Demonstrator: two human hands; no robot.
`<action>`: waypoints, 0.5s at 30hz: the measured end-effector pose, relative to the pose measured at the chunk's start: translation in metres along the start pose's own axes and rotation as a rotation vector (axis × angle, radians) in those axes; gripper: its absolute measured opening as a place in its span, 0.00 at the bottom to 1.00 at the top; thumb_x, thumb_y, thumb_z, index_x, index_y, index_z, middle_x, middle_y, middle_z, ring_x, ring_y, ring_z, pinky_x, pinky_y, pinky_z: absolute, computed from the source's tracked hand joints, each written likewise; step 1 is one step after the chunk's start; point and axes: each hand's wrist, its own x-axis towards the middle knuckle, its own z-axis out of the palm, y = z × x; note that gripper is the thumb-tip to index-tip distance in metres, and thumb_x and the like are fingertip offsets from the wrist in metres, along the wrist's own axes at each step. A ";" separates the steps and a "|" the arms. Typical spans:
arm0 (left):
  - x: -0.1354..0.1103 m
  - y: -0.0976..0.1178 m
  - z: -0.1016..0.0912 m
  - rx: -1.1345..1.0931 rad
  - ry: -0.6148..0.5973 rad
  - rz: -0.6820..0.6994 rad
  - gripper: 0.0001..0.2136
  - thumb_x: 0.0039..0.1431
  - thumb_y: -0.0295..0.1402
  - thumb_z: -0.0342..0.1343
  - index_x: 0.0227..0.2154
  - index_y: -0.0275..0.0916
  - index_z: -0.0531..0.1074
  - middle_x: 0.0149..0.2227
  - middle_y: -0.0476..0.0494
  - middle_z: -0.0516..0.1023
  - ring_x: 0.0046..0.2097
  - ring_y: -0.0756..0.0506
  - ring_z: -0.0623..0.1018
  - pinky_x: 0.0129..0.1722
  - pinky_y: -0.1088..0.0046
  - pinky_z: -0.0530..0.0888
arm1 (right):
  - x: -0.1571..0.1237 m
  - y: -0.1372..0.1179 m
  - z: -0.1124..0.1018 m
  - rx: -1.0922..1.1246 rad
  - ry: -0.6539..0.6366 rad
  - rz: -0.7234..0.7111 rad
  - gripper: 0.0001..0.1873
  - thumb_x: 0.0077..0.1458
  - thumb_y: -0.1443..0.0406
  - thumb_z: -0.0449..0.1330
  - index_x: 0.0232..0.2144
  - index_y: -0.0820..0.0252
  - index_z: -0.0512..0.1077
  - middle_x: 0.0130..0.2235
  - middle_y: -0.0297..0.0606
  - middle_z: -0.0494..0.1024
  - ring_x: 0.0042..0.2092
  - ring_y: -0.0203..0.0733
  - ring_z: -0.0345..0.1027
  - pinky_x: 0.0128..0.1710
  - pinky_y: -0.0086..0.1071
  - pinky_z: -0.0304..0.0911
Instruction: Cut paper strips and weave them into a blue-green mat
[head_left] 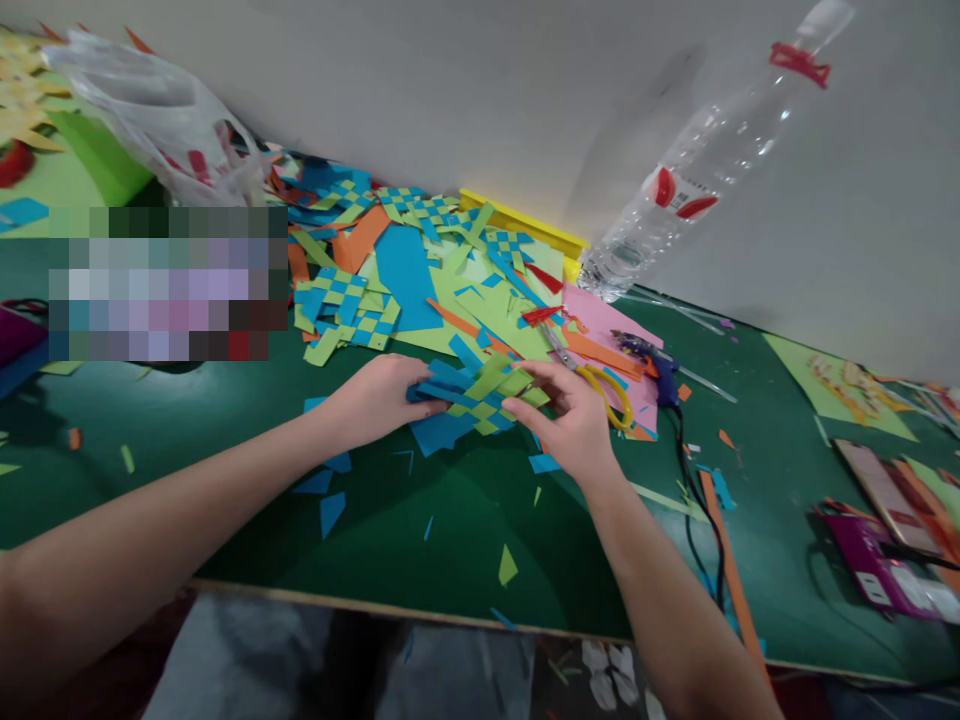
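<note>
Between my two hands is a woven piece of blue and green paper strips (480, 408), held a little above the table. My left hand (386, 398) pinches its blue strips at the left end, thumb below and fingers above. At the other end, my right hand (566, 410) grips the green strips between thumb and fingers. Loose strip ends stick up from the weave. Several finished-looking woven pieces (341, 300) lie behind my left hand. Just beyond my right hand are scissors with yellow handles (611, 395), lying on pink paper.
A blue glue gun (661, 372) with a black cord lies right of the scissors. A plastic bottle (675, 180) leans against the wall. Paper scraps litter the green table (465, 530). A phone (885, 495) and a purple power bank-like box (870, 560) lie far right; a plastic bag (165, 120) stands back left.
</note>
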 end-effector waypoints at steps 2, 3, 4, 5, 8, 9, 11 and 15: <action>0.001 0.001 -0.001 0.029 -0.009 -0.024 0.11 0.53 0.41 0.57 0.30 0.38 0.79 0.28 0.44 0.76 0.31 0.45 0.74 0.31 0.73 0.66 | 0.001 0.003 0.000 0.056 -0.027 0.035 0.25 0.45 0.55 0.68 0.46 0.55 0.72 0.42 0.40 0.77 0.40 0.42 0.71 0.36 0.33 0.71; 0.001 0.001 -0.001 0.036 -0.013 -0.029 0.12 0.53 0.41 0.57 0.29 0.38 0.78 0.29 0.44 0.76 0.32 0.45 0.74 0.31 0.73 0.66 | 0.001 0.004 0.000 0.084 -0.038 0.055 0.27 0.44 0.55 0.69 0.47 0.55 0.72 0.42 0.40 0.76 0.40 0.42 0.71 0.35 0.33 0.71; 0.001 0.001 -0.001 0.041 -0.012 -0.034 0.12 0.52 0.41 0.57 0.28 0.38 0.78 0.29 0.44 0.76 0.32 0.45 0.74 0.31 0.73 0.66 | 0.002 0.006 0.000 0.111 -0.051 0.077 0.27 0.43 0.55 0.69 0.46 0.56 0.71 0.42 0.40 0.76 0.39 0.41 0.72 0.35 0.33 0.72; 0.001 0.000 -0.001 0.049 -0.008 -0.039 0.12 0.52 0.42 0.58 0.28 0.38 0.78 0.29 0.44 0.76 0.33 0.45 0.74 0.31 0.73 0.66 | 0.002 0.008 0.000 0.130 -0.063 0.097 0.28 0.42 0.55 0.70 0.46 0.56 0.71 0.42 0.40 0.76 0.37 0.41 0.72 0.35 0.34 0.72; 0.001 -0.001 0.001 0.070 0.007 -0.060 0.12 0.50 0.42 0.59 0.25 0.38 0.78 0.27 0.44 0.75 0.32 0.45 0.74 0.31 0.72 0.67 | 0.003 0.014 0.001 0.138 -0.106 0.141 0.29 0.40 0.53 0.71 0.43 0.57 0.72 0.40 0.39 0.77 0.33 0.39 0.72 0.35 0.36 0.73; 0.001 -0.002 0.001 0.060 0.005 -0.067 0.12 0.50 0.42 0.59 0.25 0.38 0.77 0.28 0.43 0.75 0.32 0.44 0.74 0.31 0.72 0.67 | 0.003 0.015 0.002 0.135 -0.122 0.155 0.30 0.39 0.52 0.71 0.44 0.57 0.71 0.40 0.39 0.78 0.32 0.40 0.73 0.36 0.37 0.73; 0.001 -0.004 0.003 0.012 0.003 -0.073 0.12 0.50 0.41 0.59 0.26 0.37 0.77 0.30 0.42 0.77 0.32 0.43 0.75 0.32 0.70 0.69 | 0.002 0.017 0.003 0.141 -0.160 0.176 0.29 0.40 0.52 0.70 0.44 0.57 0.71 0.39 0.39 0.79 0.34 0.42 0.74 0.37 0.38 0.73; 0.001 -0.006 0.005 -0.057 0.002 -0.077 0.12 0.49 0.40 0.59 0.32 0.36 0.78 0.34 0.38 0.79 0.35 0.40 0.77 0.35 0.67 0.71 | 0.001 0.015 0.004 0.110 -0.258 0.175 0.24 0.44 0.54 0.69 0.43 0.58 0.73 0.41 0.40 0.81 0.39 0.45 0.76 0.40 0.38 0.71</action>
